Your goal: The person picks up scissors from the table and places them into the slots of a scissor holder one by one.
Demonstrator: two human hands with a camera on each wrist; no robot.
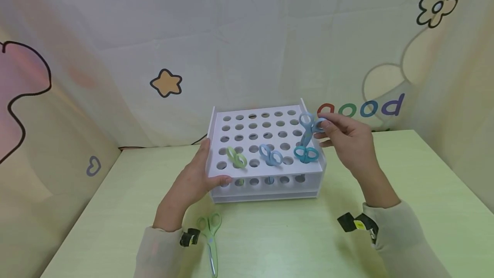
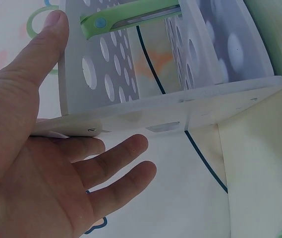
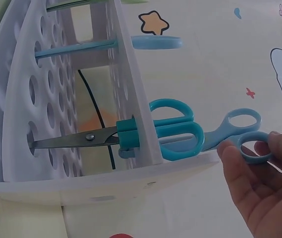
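Observation:
A white rack (image 1: 266,194) with rows of round holes stands on the table. My left hand (image 1: 193,179) holds its left side, thumb over the front top edge and fingers along the outer wall. My right hand (image 1: 351,140) pinches one handle ring of light blue scissors (image 3: 223,132), which point down into a hole near the rack's right edge. Just in front of them, teal scissors (image 3: 128,133) sit in the front row, blades down. Pale blue scissors (image 1: 271,158) and light green scissors (image 1: 236,160) also stand in the front row, handles up.
Another pair of green scissors (image 1: 210,237) lies on the pale green table (image 1: 270,239), near my left sleeve. A printed cloth (image 1: 247,55) hangs behind and at both sides. A dark cord (image 1: 200,139) runs along the table's back edge.

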